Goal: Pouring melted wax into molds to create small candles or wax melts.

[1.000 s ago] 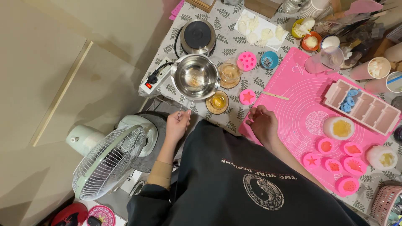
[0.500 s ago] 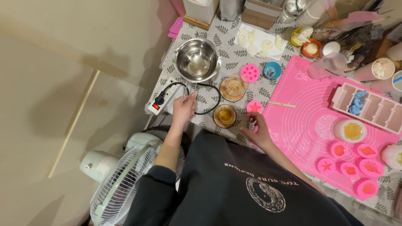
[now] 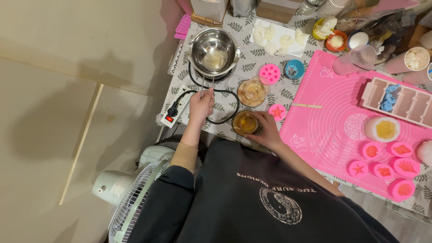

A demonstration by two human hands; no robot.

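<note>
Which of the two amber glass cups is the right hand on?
The right hand grips the smaller, darker amber cup near the table edge; the larger, paler cup stands untouched.

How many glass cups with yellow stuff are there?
2. One cup stands right of the pot handle; the other cup is nearer the person, held by the right hand. The clutter at the back could hide more.

1. Table [image 3: 315, 33] under a leaf-print cloth.
2. Pink silicone mat [image 3: 333, 117], right portion.
3. Power strip [image 3: 176, 108] at the left edge.
4. Paper sheet [image 3: 281, 38] bearing white wax pieces.
</note>
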